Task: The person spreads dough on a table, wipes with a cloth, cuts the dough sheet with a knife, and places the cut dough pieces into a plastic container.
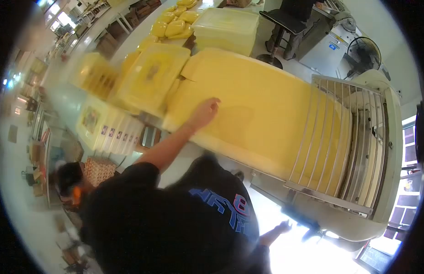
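Note:
My left hand (206, 112) is over a wide yellow dough sheet (260, 116) on the belt of a dough sheeter (381, 150). Its fingers look curled in, with nothing visible in them; whether it touches the sheet is unclear. The sheet runs right, under a metal wire guard (319, 137), and has a small tear at its left end. Below the machine's front edge, my right hand (282, 227) is near a dark bar, against strong glare. Its fingers are too washed out to read.
Left of the sheet stand a lidded tub (152, 75), a blurred yellow container (95, 75) and stacked white boxes (111, 128). Behind are a larger clear tub (225, 27) and several yellow dough pieces (175, 23). A fan (363, 52) and a stool (282, 20), with a person beside it, are farther back.

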The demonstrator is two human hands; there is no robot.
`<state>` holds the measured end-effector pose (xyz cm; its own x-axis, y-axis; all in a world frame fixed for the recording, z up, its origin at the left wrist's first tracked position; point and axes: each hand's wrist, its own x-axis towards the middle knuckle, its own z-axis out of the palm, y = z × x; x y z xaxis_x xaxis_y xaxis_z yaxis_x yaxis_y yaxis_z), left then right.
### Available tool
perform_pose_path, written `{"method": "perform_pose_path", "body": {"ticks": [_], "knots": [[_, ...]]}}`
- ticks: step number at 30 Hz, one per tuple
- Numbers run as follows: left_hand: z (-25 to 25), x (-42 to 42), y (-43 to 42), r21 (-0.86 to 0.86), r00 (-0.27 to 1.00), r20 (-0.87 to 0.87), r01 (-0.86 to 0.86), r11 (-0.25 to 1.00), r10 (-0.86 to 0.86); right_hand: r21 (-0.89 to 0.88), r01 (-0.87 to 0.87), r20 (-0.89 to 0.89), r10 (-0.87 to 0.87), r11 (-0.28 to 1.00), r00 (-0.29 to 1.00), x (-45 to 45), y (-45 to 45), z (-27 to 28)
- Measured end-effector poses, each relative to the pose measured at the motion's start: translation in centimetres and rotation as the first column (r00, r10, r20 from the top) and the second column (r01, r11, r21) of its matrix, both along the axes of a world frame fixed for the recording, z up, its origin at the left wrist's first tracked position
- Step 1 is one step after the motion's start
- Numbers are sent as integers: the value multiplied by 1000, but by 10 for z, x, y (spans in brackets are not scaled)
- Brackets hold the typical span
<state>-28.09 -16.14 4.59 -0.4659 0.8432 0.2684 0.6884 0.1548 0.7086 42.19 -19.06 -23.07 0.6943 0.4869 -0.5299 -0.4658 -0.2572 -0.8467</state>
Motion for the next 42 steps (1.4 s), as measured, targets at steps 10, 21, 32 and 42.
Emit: {"method": "perform_pose_path", "body": {"ticks": [10,21,32,42], "knots": [[-34,-265,121,-2,966,259,18,1000,-17,68,-912,777,552,404,302,-412,42,324],[-46,-175,162,-374,968,-223,-193,907,114,-576,-802,715,380,-158,-587,-683,54,254],[-32,-71,217,-145,996,-4,92,985,-93,-552,-824,567,782,129,-257,-616,108,262],[84,-72,215,99,960,213,165,981,-183,326,-906,394,833,269,389,-526,155,386]]}}
